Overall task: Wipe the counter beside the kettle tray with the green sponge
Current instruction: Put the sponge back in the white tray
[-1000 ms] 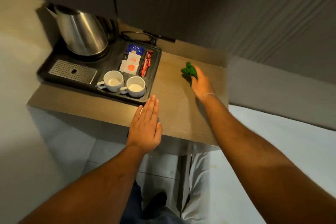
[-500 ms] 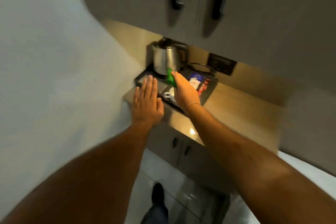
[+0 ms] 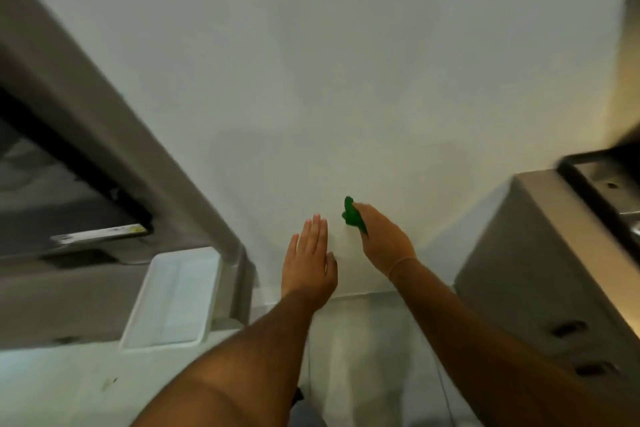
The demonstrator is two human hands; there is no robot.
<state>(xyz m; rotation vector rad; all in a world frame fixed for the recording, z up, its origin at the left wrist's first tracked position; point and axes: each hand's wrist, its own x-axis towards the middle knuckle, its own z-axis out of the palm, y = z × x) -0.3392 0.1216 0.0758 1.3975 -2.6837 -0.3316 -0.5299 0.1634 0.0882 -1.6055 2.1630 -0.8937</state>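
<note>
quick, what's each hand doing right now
Left hand: open, fingers flat and together, holding nothing.
Right hand: closed on the green sponge, held in front of the pale wall.

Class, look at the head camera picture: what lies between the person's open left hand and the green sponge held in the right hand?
Nothing: in the head view only bare pale wall shows between the left hand and the crumpled green sponge gripped by the right hand.
</note>
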